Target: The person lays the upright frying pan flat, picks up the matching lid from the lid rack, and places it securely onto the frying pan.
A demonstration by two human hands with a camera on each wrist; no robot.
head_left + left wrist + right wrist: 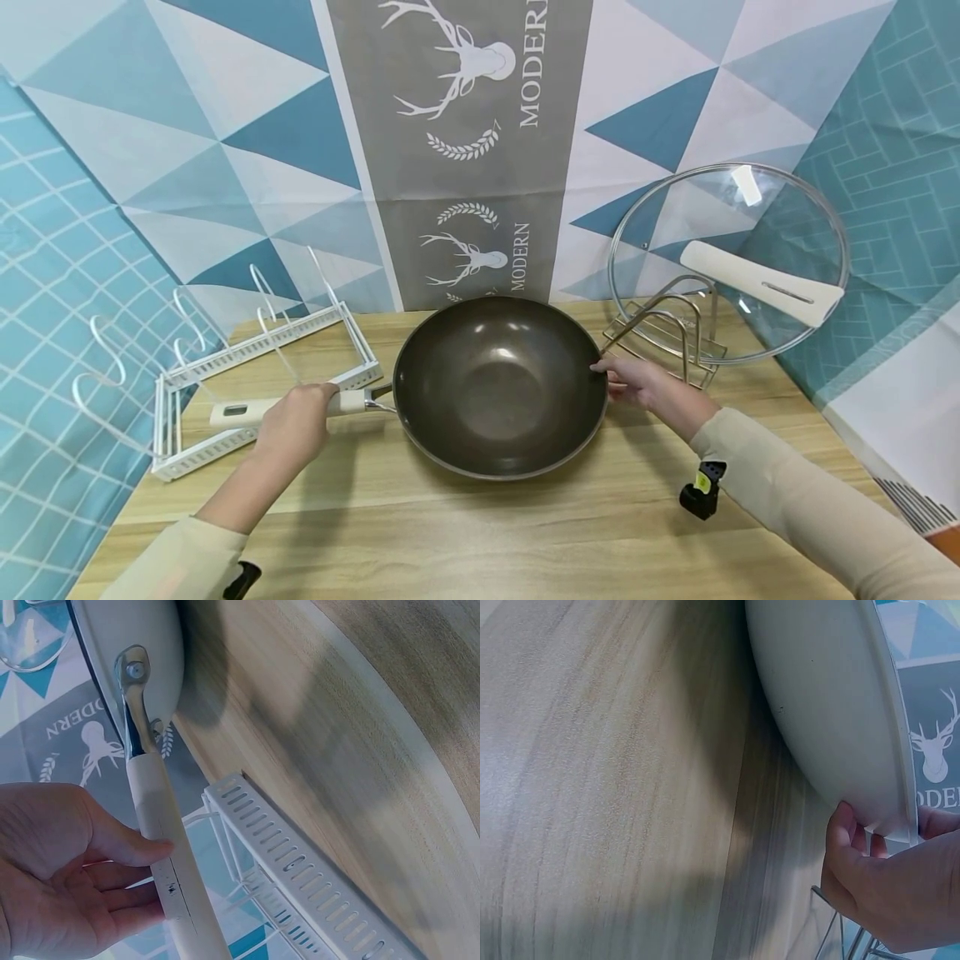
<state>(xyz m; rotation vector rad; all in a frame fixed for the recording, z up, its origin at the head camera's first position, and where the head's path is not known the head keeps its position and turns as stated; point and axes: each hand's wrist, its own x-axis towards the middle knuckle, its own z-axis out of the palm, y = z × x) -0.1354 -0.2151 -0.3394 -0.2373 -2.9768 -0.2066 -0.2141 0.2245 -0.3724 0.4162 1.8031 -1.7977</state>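
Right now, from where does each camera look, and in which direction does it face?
Head: above the table, looking forward and down at the wok, white rack and glass lid; both hands and sleeves show.
Left wrist: low beside the left hand, facing along the wok handle toward the wok; palm and fingers show.
Right wrist: low at the table, facing the wok's pale underside; the right hand pinches the rim.
Shared: all see the wok and table.

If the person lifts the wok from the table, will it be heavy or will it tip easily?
The wok is wide, deep metal, so probably rather heavy. The left hand grips its long handle and the right hand pinches the opposite rim, which suggests one hand would let it tilt. Its underside looks rounded in the right wrist view, so it may rock on the table.
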